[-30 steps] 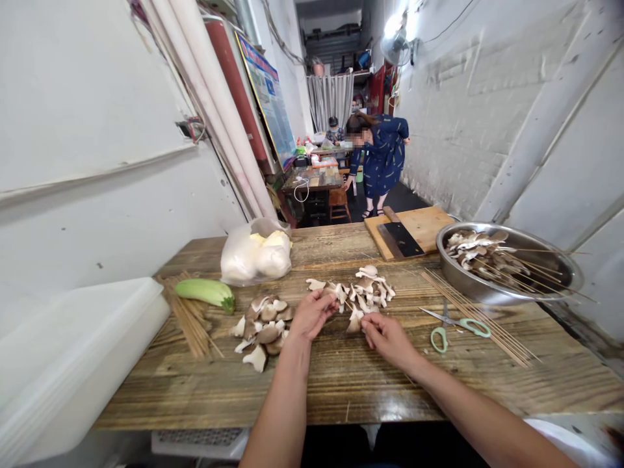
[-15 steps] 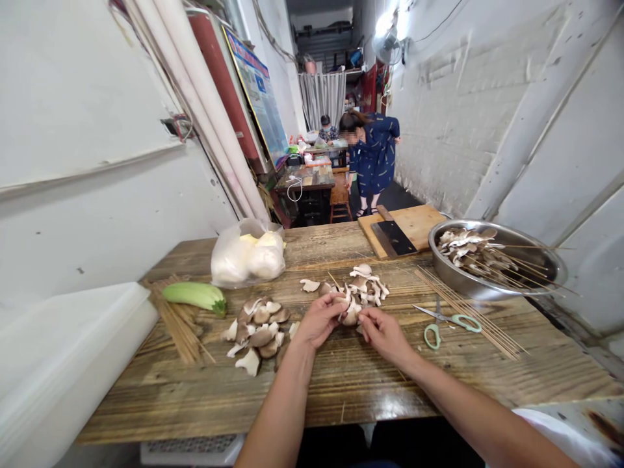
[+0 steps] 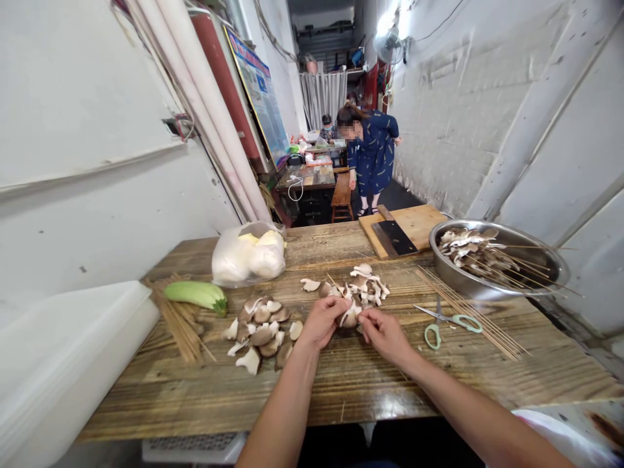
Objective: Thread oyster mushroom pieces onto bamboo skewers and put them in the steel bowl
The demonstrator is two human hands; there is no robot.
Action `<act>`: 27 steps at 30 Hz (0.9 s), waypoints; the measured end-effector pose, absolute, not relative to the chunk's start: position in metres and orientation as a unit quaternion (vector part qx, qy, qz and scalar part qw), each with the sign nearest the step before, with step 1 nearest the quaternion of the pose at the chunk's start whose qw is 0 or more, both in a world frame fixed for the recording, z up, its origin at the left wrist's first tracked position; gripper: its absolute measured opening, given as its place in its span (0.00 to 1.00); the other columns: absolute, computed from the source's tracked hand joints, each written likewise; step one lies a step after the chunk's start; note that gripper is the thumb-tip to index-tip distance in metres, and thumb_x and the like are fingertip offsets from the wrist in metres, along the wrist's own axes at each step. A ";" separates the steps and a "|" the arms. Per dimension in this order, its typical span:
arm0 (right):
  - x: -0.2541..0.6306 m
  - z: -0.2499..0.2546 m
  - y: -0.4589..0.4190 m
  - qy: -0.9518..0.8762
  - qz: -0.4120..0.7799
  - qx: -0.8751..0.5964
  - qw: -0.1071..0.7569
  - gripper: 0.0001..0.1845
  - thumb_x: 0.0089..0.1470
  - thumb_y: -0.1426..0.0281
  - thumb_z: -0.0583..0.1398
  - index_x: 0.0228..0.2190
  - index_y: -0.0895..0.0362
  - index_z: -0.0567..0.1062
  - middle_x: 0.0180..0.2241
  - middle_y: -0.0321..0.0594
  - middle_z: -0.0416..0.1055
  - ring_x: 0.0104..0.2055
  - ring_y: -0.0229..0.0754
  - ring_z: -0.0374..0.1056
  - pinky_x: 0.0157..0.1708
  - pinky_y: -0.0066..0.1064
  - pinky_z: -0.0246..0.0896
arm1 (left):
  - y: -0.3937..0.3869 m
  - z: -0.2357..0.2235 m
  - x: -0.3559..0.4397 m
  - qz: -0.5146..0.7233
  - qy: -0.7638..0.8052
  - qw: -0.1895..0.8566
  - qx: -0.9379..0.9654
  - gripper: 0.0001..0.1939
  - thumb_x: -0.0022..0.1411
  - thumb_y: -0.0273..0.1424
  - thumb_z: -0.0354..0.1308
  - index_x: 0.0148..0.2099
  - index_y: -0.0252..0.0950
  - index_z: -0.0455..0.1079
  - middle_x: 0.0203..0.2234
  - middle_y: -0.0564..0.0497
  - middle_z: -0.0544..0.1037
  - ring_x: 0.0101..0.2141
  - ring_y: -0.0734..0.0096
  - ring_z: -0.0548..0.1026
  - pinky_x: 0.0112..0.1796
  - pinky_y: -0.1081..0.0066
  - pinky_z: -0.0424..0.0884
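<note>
My left hand (image 3: 325, 322) is closed, thumb and fingers pinching an oyster mushroom (image 3: 350, 318) low over the table. A thin bamboo skewer (image 3: 332, 279) pokes out beyond it, pointing away to the left. My right hand (image 3: 385, 333) is closed at the mushroom's near right edge, its fingertips pinched on the skewer, which is mostly hidden there; a thin end shows below that hand. Just beyond both hands lies a heap of torn oyster mushrooms (image 3: 370, 286). Another mushroom pile (image 3: 260, 331) sits left of my left forearm.
Green-handled scissors (image 3: 459, 320) lie open beside loose skewers (image 3: 468, 315). A steel basin (image 3: 497, 292) holds skewered mushrooms. At the back are a cleaver (image 3: 397, 237) on a cutting board (image 3: 424, 221) and a plastic bag (image 3: 234, 257). A green gourd (image 3: 195, 296) rests on sticks. Beyond, a person (image 3: 373, 149) bends over.
My left hand's fingers have closed in tighter and shifted slightly right over the mushroom. My right hand stays nearly where it was. The person behind has moved an arm slightly.
</note>
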State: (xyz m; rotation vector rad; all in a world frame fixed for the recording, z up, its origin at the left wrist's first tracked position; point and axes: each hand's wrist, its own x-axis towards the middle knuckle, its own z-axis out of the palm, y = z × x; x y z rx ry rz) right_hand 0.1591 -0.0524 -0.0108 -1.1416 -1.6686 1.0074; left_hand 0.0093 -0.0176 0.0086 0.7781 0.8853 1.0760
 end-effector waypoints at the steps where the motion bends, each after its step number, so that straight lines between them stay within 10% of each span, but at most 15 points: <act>1: 0.159 -0.010 -0.052 -0.670 0.403 -0.457 0.425 0.14 0.56 0.66 0.51 0.22 0.57 0.66 0.14 0.30 0.60 0.18 0.33 0.56 0.21 0.24 0.51 | -0.017 0.009 0.009 0.473 0.396 0.705 0.351 0.12 0.38 0.31 0.68 0.25 0.29 0.72 0.18 0.52 0.72 0.21 0.79 0.67 0.27 0.76 0.63; 5: 0.161 -0.005 -0.051 -0.653 0.400 -0.457 0.453 0.14 0.56 0.64 0.51 0.23 0.57 0.66 0.14 0.30 0.59 0.18 0.33 0.56 0.21 0.24 0.51 | -0.012 0.009 0.001 0.502 0.415 0.665 0.366 0.15 0.44 0.36 0.65 0.33 0.31 0.74 0.25 0.49 0.75 0.26 0.75 0.69 0.30 0.74 0.64; 11: 0.170 0.004 -0.046 -0.581 0.384 -0.492 0.522 0.14 0.55 0.61 0.52 0.27 0.58 0.68 0.14 0.29 0.58 0.17 0.33 0.53 0.18 0.24 0.49 | 0.004 -0.002 -0.023 0.487 0.624 0.296 0.535 0.10 0.49 0.34 0.59 0.33 0.34 0.75 0.28 0.48 0.77 0.30 0.70 0.72 0.35 0.71 0.63; 27: 0.169 0.004 -0.047 -0.571 0.406 -0.483 0.525 0.16 0.54 0.58 0.53 0.27 0.58 0.68 0.14 0.29 0.58 0.17 0.33 0.53 0.19 0.24 0.49 | 0.005 -0.022 -0.009 0.356 0.648 0.130 0.661 0.08 0.53 0.32 0.55 0.34 0.35 0.72 0.28 0.48 0.76 0.31 0.68 0.71 0.35 0.70 0.63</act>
